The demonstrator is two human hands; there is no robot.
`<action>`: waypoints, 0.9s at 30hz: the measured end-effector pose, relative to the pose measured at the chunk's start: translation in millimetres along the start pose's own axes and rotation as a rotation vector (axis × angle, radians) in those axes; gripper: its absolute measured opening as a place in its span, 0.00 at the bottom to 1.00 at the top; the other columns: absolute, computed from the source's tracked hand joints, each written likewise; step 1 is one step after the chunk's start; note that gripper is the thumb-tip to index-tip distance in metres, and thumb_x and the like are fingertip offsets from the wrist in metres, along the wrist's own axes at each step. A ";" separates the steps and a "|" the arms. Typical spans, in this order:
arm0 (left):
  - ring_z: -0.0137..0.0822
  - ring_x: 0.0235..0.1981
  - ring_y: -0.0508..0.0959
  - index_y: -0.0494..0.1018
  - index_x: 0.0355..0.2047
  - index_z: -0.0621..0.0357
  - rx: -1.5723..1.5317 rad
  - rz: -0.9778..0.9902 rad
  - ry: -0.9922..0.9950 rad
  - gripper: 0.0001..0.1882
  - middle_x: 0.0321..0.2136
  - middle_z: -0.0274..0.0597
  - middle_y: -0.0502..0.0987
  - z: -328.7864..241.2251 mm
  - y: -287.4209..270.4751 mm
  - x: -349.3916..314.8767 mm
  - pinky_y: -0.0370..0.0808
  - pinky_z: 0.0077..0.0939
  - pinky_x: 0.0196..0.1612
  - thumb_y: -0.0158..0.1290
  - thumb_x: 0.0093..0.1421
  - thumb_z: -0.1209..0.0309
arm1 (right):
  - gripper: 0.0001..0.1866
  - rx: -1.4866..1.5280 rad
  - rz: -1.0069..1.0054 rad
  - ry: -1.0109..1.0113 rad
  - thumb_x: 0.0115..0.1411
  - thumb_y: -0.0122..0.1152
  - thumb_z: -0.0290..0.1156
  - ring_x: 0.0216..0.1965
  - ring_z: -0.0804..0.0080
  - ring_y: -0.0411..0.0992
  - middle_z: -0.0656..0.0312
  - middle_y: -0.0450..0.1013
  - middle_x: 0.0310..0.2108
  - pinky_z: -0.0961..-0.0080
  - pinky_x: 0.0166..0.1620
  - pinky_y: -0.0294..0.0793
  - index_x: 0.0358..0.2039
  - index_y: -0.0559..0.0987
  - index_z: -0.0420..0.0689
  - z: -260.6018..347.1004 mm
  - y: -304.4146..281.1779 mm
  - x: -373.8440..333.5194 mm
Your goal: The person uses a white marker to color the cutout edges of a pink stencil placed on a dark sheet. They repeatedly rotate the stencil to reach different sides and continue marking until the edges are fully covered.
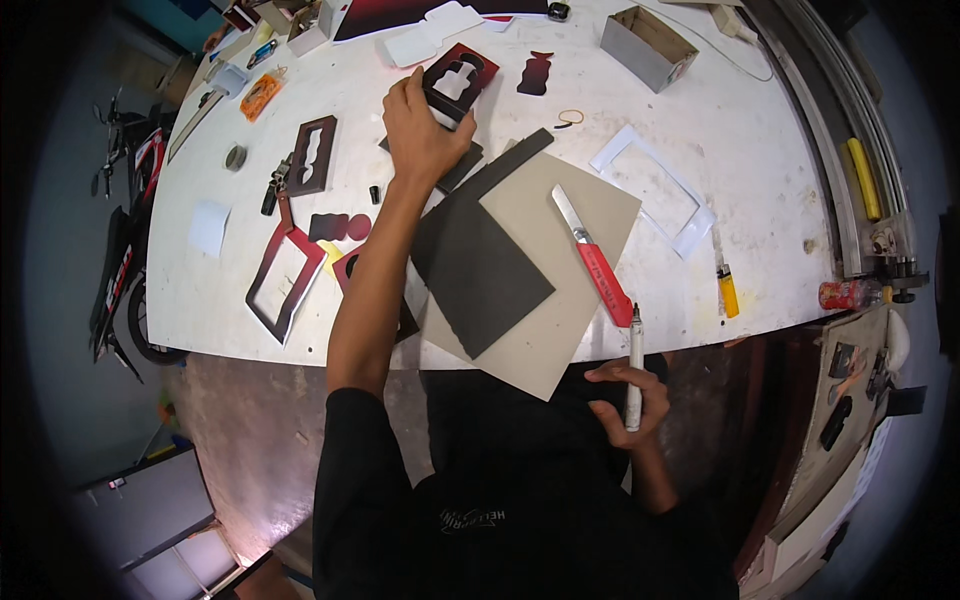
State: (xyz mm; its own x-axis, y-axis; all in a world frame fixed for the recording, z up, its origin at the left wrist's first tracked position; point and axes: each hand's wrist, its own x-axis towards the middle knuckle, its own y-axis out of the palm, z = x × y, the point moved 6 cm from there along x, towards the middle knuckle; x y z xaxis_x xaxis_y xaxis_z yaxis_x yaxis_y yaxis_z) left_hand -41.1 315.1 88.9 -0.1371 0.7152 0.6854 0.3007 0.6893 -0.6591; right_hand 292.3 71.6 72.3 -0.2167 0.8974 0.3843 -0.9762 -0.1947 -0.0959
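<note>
My left hand reaches across the table, its fingers and thumb closed round a dark red box with a shaped cutout in its top. My right hand is low, off the table's front edge, and grips a white pen with its dark tip pointing up. A red utility knife, blade out, rests on a beige board beside the pen. An L-shaped black sheet partly covers that board. Under my left wrist more dark pieces are partly hidden.
A white paper frame, a yellow lighter and a grey open box lie to the right. On the left are a dark red cutout tray and a red-edged frame. A metal rail runs along the table's right side.
</note>
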 end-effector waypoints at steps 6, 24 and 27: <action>0.51 0.56 0.69 0.58 0.62 0.71 -0.497 -0.085 0.157 0.48 0.54 0.59 0.67 -59.0 -120.3 -75.7 0.68 0.40 0.59 0.68 0.41 0.73 | 0.16 0.015 -0.150 -0.040 0.56 0.61 0.19 0.35 0.62 0.77 0.45 0.77 0.32 0.66 0.45 0.75 0.44 0.68 0.34 -12.5 -12.4 10.5; 0.50 0.56 0.74 0.45 0.67 0.70 -1.494 -0.091 -0.554 0.53 0.62 0.67 0.61 -123.5 -164.4 -194.1 0.75 0.42 0.55 0.67 0.52 0.62 | 0.22 0.590 -0.333 0.138 0.58 0.59 0.12 0.46 0.70 0.76 0.44 0.76 0.44 0.77 0.49 0.76 0.49 0.63 0.39 -6.7 31.5 70.0; 0.47 0.56 0.74 0.53 0.64 0.75 -1.496 0.294 -0.505 0.37 0.56 0.67 0.69 -114.1 -156.5 -214.8 0.75 0.38 0.56 0.59 0.59 0.77 | 0.22 0.566 -0.341 0.119 0.59 0.60 0.14 0.45 0.70 0.76 0.44 0.76 0.44 0.77 0.46 0.75 0.50 0.63 0.39 -6.3 27.8 67.4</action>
State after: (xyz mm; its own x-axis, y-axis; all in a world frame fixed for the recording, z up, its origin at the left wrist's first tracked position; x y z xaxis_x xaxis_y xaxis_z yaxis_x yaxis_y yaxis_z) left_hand 49.0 40.3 80.2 -0.1021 0.9682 0.2283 0.9383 0.0175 0.3453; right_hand 250.6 129.1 89.8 0.0759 0.9768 0.2003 -0.8521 -0.0408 0.5217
